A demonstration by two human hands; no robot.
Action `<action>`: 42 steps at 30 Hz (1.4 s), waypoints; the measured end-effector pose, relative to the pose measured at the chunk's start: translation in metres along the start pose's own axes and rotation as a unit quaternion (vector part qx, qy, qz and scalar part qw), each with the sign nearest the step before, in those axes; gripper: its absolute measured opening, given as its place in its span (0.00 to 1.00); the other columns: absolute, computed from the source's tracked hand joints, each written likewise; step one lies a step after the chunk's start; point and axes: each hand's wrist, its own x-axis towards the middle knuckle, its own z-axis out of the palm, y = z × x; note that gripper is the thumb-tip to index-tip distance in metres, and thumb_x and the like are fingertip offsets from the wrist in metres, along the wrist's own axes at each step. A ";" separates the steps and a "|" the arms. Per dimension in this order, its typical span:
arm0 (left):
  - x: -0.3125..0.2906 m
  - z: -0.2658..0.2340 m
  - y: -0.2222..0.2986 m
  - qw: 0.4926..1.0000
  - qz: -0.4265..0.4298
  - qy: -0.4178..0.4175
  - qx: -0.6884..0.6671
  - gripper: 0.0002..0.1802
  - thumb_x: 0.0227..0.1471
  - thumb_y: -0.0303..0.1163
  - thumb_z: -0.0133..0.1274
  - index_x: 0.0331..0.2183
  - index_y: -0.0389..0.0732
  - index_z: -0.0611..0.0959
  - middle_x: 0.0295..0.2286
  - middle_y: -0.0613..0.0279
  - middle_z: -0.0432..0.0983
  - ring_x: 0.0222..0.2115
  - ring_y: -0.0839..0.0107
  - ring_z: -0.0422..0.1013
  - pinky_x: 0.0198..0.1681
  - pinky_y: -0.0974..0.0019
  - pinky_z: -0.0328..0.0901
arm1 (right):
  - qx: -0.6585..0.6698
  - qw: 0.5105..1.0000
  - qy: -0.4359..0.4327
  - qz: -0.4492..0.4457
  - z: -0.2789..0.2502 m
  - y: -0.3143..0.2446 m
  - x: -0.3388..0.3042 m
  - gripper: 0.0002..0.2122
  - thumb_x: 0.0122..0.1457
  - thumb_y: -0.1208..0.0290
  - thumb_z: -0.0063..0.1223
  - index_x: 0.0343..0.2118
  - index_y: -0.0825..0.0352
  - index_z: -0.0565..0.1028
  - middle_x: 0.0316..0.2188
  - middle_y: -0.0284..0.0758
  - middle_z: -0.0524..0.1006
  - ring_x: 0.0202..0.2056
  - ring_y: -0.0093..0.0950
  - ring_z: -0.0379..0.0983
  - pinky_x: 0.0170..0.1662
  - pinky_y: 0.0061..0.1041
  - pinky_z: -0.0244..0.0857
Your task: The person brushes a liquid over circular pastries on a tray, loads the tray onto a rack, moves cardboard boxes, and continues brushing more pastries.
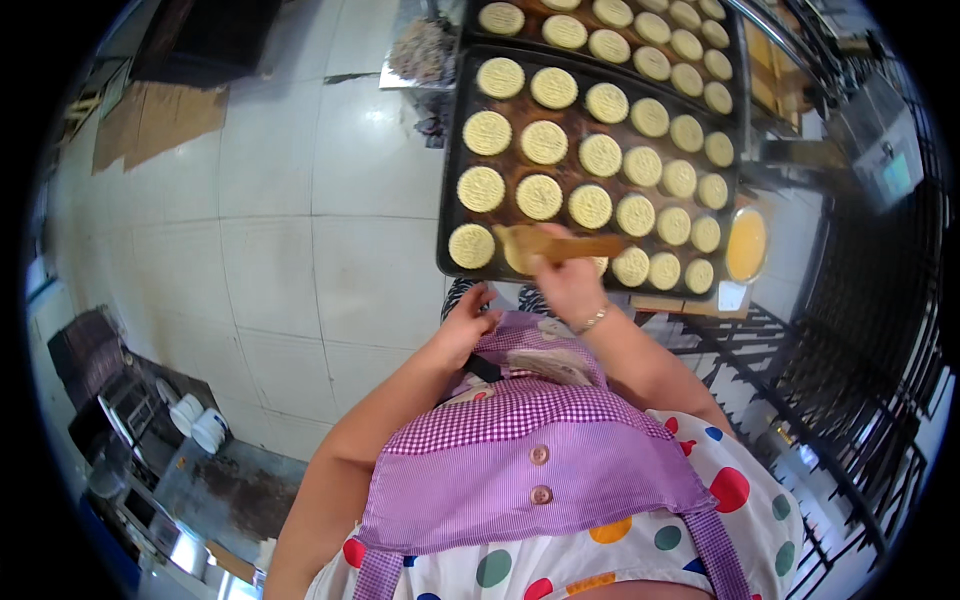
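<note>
My right hand (572, 290) grips a wooden-handled pastry brush (580, 246) over the near row of the dark baking tray (455, 150). The brush's pale bristles touch or hover just over a round pastry (517, 262), partly hidden by the brush and hand. Pale round pastries with stamped tops and scalloped edges, such as this one (471, 246) at the near left corner, fill the tray in rows. Just off the tray's near edge, my left hand (468, 325) holds nothing, its fingers loosely bent and apart.
A clear bowl of yellow-orange liquid (746, 246) stands at the tray's right end. Beyond lies a second tray of pastries (608, 48). Dark metal racks (800, 400) line the right side. White buckets (208, 430) sit at the far left on the tiled floor (270, 260).
</note>
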 end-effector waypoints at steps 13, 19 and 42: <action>-0.007 0.007 0.019 0.985 -0.019 -0.097 -0.138 0.37 0.39 0.09 0.40 0.54 0.37 0.59 0.56 0.57 0.55 0.52 0.66 0.63 0.48 0.71 0.61 | -0.257 0.923 -0.283 0.044 0.061 -0.062 0.075 0.15 0.54 0.62 0.47 0.39 0.68 0.73 0.25 0.50 0.75 0.31 0.45 0.74 0.35 0.39 0.68; -0.006 0.013 0.018 0.980 -0.020 -0.092 -0.174 0.33 0.42 0.12 0.44 0.52 0.40 0.61 0.53 0.59 0.58 0.50 0.68 0.64 0.44 0.73 0.63 | -0.293 0.892 -0.344 0.034 0.058 -0.062 0.077 0.15 0.53 0.65 0.46 0.44 0.64 0.70 0.31 0.49 0.75 0.33 0.45 0.73 0.36 0.40 0.67; 0.009 0.052 -0.016 0.980 0.007 -0.031 -0.198 0.25 0.51 0.19 0.43 0.50 0.46 0.60 0.43 0.58 0.67 0.44 0.67 0.68 0.44 0.66 0.62 | -0.357 0.934 -0.021 -0.003 -0.079 -0.008 0.188 0.19 0.56 0.55 0.45 0.27 0.70 0.76 0.25 0.48 0.76 0.29 0.43 0.74 0.33 0.36 0.69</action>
